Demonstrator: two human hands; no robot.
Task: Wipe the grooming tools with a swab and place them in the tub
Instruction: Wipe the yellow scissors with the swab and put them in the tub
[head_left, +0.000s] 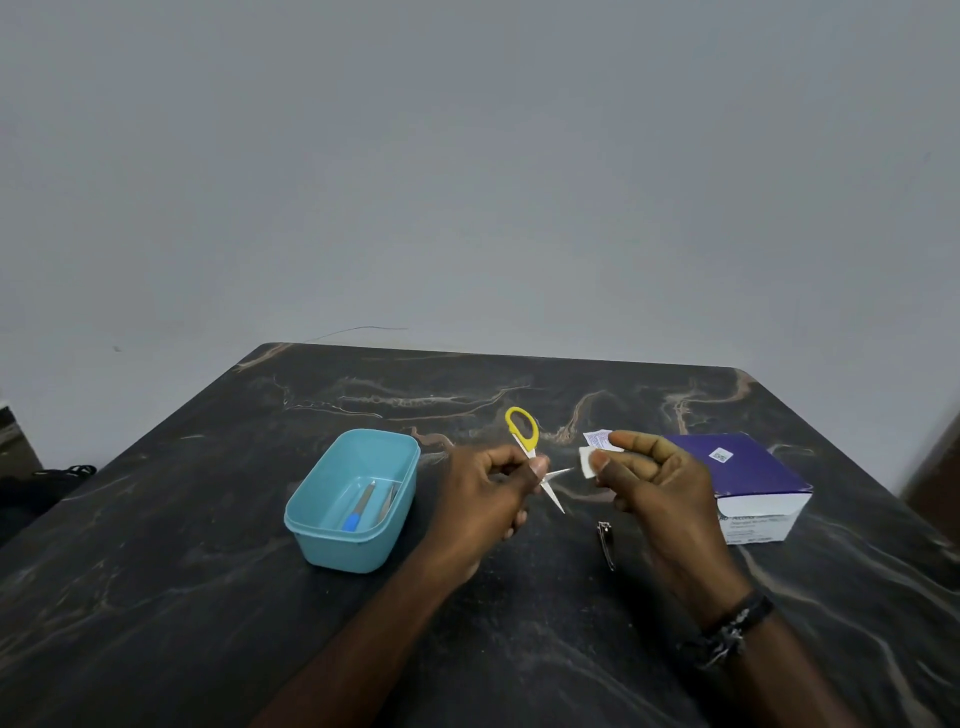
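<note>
My left hand (493, 493) grips a pair of yellow-handled scissors (523, 428) near the pivot, blades spread open and pointing right and down. Just to the right, my right hand (654, 483) pinches a small white swab (587, 461) and its torn wrapper (597, 439), close to one blade tip. A light blue tub (322, 540) stands to the left of my left hand; inside lie a blue-handled tool (358, 512) and a metal tool (388, 501). A metal nail clipper (605, 543) lies on the table below my right hand.
A purple and white box (753, 478) sits at the right on the dark marble-patterned table (208, 623). The table's far edge meets a grey wall. A dark wristband is on my right wrist.
</note>
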